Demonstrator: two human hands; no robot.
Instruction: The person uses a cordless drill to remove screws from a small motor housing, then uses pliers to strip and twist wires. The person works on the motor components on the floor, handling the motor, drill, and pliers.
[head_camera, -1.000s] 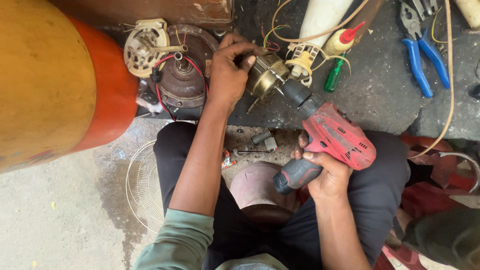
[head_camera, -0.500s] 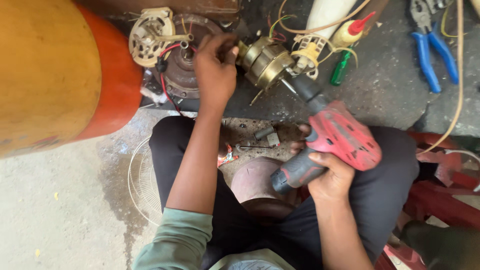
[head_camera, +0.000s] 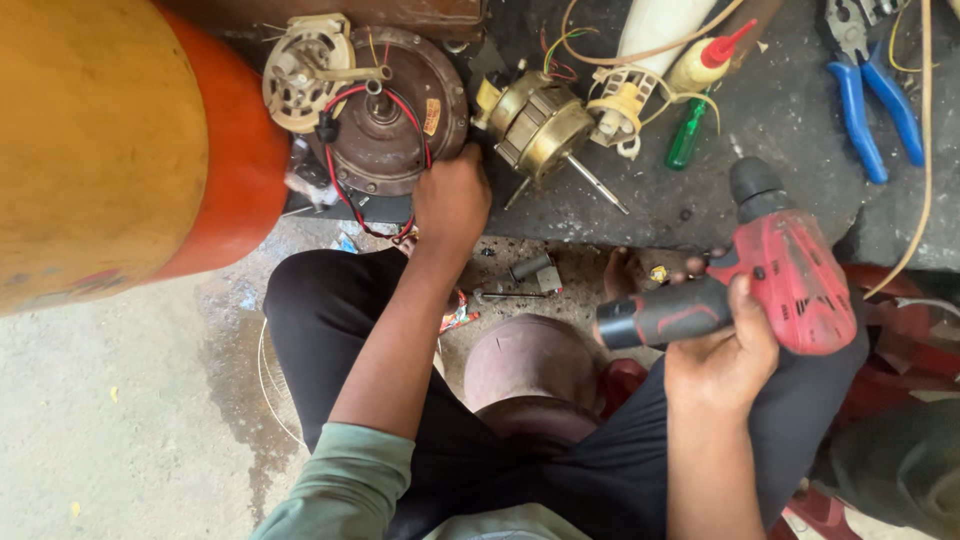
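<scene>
Right hand (head_camera: 722, 362) clamped around black grip of red cordless drill (head_camera: 770, 285); chuck end pointing up and away, not touching any workpiece. Drill held over lap, just off front edge of dark stained work slab (head_camera: 770, 130).

Left hand (head_camera: 450, 200) pressed on lower right rim of round brown metal motor housing (head_camera: 385, 110); fingers curled at slab edge, closed against housing rather than spread. Whether anything small sits under fingers: cannot tell.

Red and black wires (head_camera: 345, 185) looped across housing face, running to cream plastic ribbed fan hub (head_camera: 300, 70) at upper left. Brass-coloured motor core with steel shaft (head_camera: 540, 125) just right of housing, shaft angled down-right toward drill. Beyond: white plastic casing with yellow wiring (head_camera: 640, 70), small yellow squeeze bottle with red nozzle (head_camera: 705, 62), green-handled screwdriver (head_camera: 688, 135), blue-handled pliers (head_camera: 875, 105) at far right. Large orange and yellow cylinder (head_camera: 120, 150) close on left. Loose screws and bits on ground between feet.

Risks, judged:
1. Housing near slab edge; sideways push from left hand could tip it off.
2. Loose wires lying across work area; spinning chuck nearby could snag them.
3. Drill held 1-handed; slip at trigger possible with fingers near housing.
</scene>
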